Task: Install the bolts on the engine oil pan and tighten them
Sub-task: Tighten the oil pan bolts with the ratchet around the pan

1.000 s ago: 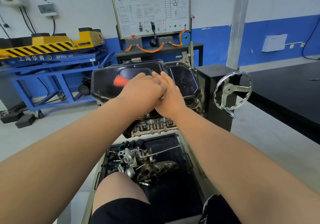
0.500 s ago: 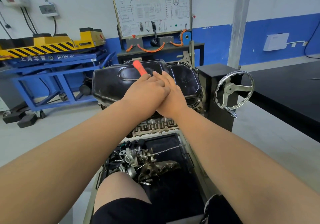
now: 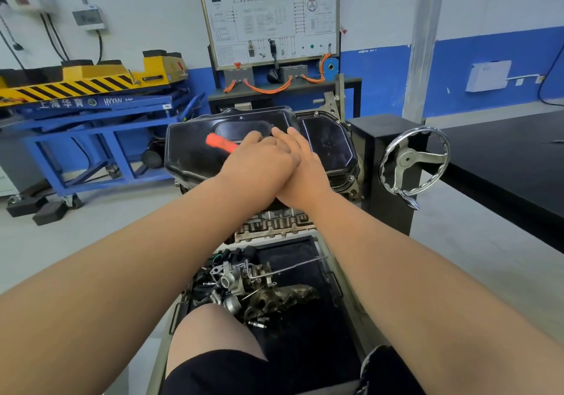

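The black oil pan (image 3: 192, 153) sits on top of the engine, which is mounted upside down on a stand in front of me. My left hand (image 3: 259, 167) grips a wrench with an orange-red handle (image 3: 220, 143) that points left across the pan. My right hand (image 3: 306, 177) lies beside and partly under the left one, with its fingers stretched flat over the middle of the pan. The wrench head and the bolt under it are hidden by my hands. Small bolts (image 3: 352, 177) show along the pan's right rim.
A chrome handwheel (image 3: 412, 162) sticks out of the black stand column (image 3: 375, 138) on the right. Below the engine a tray (image 3: 329, 275) holds loose engine parts (image 3: 244, 278). A blue and yellow lift cart (image 3: 91, 110) stands to the left, a black table (image 3: 503, 156) to the right.
The orange handle swung from pointing left up toward the far side of the pan, then back to the left. Both hands stayed over the same spot.
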Motion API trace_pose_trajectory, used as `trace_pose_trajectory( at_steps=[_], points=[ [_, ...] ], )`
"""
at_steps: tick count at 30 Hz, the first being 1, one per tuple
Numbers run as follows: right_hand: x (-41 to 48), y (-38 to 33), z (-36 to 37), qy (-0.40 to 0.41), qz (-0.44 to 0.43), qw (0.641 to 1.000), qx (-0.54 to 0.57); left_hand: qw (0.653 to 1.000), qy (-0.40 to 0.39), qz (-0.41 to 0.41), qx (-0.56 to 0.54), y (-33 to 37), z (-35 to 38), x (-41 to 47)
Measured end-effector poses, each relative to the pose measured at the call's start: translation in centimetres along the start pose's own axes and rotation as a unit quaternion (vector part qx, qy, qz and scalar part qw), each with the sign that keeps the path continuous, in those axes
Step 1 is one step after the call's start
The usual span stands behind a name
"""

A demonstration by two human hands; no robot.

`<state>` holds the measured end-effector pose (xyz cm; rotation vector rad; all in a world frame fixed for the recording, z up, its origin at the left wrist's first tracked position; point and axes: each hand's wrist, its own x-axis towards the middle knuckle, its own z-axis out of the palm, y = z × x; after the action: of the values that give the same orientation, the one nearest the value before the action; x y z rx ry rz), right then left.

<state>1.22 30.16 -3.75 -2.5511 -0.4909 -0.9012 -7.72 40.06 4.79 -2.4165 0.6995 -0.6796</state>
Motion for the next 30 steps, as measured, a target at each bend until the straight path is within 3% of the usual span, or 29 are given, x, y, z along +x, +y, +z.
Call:
trace_pose_trajectory(
  at_steps=[4,8,10,17,20,23,27,30],
  points=[
    [-0.3,0.2,-0.8,-0.01,-0.009,0.999,0.041,1.0,-0.023,-0.005,0.0,0.2,0.1,0.4],
    [-0.5,0.0,-1.2,-0.012,-0.037,0.998,0.048,0.986,-0.065,-0.113,-0.108,0.2,0.3,0.6],
    [-0.5,-0.1,-0.9,-0.003,-0.027,0.998,0.061,0.984,-0.057,-0.126,-0.11,0.4,0.4,0.6],
    [0.1,0.4,-0.2,-0.002,0.004,0.999,0.043,0.998,0.01,0.066,0.02,-0.6,0.0,0.5],
    [0.1,0.8,-0.2,-0.02,0.002,0.999,0.039,0.995,0.024,0.093,0.02,-0.4,0.6,0.4],
    [-0.1,0.4,-0.2,0.004,0.01,0.995,0.094,0.999,0.015,0.035,-0.013,-0.7,0.7,0.6],
    [-0.6,0.0,-0.3,0.037,-0.006,0.99,0.133,0.986,-0.005,-0.067,-0.153,-0.5,0.4,0.5],
    [-0.5,0.1,-0.2,0.036,0.008,0.991,0.129,0.991,0.014,-0.041,-0.125,0.1,0.8,0.7]
  ],
)
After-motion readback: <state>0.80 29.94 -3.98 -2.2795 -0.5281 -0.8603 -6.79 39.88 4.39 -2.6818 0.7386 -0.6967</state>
